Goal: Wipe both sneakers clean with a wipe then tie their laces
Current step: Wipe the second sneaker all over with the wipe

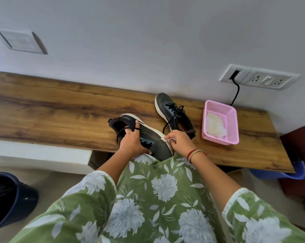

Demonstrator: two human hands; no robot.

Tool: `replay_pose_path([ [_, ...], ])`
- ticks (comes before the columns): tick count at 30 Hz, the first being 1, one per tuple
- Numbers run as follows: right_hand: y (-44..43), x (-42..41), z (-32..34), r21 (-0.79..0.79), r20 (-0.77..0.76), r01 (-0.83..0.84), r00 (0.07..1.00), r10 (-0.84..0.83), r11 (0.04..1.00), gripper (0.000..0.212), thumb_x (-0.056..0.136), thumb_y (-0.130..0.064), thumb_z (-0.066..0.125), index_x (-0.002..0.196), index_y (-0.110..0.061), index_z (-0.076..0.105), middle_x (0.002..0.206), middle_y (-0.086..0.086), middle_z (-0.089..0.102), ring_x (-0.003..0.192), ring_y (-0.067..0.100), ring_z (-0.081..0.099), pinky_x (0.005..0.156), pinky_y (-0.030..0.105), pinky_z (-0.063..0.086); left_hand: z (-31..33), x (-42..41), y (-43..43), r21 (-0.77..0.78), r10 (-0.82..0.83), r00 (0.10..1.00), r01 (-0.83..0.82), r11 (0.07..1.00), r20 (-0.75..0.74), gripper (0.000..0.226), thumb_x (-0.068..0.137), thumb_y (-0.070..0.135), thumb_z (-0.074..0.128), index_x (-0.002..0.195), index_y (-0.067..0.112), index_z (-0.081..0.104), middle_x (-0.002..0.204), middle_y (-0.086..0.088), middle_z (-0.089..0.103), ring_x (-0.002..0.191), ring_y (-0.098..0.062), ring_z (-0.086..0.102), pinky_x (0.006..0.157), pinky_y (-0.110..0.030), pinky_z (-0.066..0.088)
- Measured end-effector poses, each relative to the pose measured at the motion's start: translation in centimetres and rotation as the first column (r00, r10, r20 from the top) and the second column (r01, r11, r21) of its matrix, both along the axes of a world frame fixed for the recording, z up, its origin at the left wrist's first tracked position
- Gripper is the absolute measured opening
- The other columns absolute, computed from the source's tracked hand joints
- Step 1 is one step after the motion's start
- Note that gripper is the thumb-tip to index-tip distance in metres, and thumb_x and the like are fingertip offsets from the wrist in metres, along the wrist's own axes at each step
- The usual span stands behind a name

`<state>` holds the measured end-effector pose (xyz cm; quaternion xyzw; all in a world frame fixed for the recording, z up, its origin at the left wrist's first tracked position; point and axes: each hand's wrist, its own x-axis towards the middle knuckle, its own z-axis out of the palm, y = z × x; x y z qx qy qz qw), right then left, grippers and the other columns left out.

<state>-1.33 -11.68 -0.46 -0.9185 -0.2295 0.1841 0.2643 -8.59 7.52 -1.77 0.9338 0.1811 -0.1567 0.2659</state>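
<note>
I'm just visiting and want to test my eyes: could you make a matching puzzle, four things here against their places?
1 near dark white-soled sneaker
2 far dark sneaker, laces loose
3 small white wipe
4 pink plastic mesh basket

A at right end of wooden bench
B pinched in right hand
C gripped by left hand
D untouched, left of the basket

Pairs: 1C, 2D, 3B, 4A

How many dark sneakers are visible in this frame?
2. One dark white-soled sneaker is gripped by the left hand at the wooden table's near edge; the second sneaker lies farther back, beside the pink plastic basket. None seem hidden.
</note>
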Motion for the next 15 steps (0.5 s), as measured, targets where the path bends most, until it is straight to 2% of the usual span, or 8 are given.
replay_pose_path([
  [8,-3.0,-1.6,0.4,-0.07,-0.082,0.0,0.997,-0.006,0.998,0.028,0.087,-0.001,0.05,0.094,-0.018,0.071,0.105,-0.003,0.064,0.088,0.013,0.061,0.084,0.035,0.052,0.4,0.4,0.0,-0.004,-0.008,0.999,0.008,1.0,-0.032,0.141,0.055,0.051,0.087,0.152,0.019,-0.011,0.146,-0.027,0.017,0.13,-0.042,0.037,0.102,-0.045,0.04],
  [11,-2.5,-0.8,1.8,-0.037,-0.081,0.032,0.996,-0.035,0.999,0.028,0.089,-0.002,0.05,0.096,-0.019,0.071,0.108,-0.004,0.062,0.09,0.012,0.059,0.079,0.022,0.048,0.9,1.0,0.2,0.002,-0.019,0.997,0.019,1.0,-0.069,0.14,0.055,0.05,0.087,0.152,0.015,-0.006,0.145,-0.027,0.02,0.129,-0.042,0.038,0.1,-0.044,0.041],
  [13,-1.3,-0.1,2.5,0.083,-0.014,0.141,0.99,-0.14,0.986,0.025,0.089,-0.004,0.052,0.1,-0.018,0.07,0.105,-0.004,0.062,0.091,0.012,0.058,0.079,0.02,0.046,1.4,1.9,0.4,0.004,-0.017,0.994,0.018,1.0,-0.107,0.134,0.055,0.051,0.087,0.152,0.009,0.005,0.142,-0.026,0.025,0.127,-0.04,0.041,0.099,-0.042,0.042],
  [15,0.2,0.8,2.0,0.101,0.001,0.177,0.984,-0.178,0.979,0.023,0.089,-0.006,0.054,0.1,-0.017,0.071,0.106,-0.002,0.065,0.097,0.013,0.058,0.088,0.026,0.045,1.6,2.6,0.5,-0.007,0.0,0.991,-0.001,1.0,-0.134,0.122,0.055,0.052,0.087,0.146,0.005,0.021,0.14,-0.025,0.032,0.125,-0.037,0.043,0.097,-0.04,0.043],
])
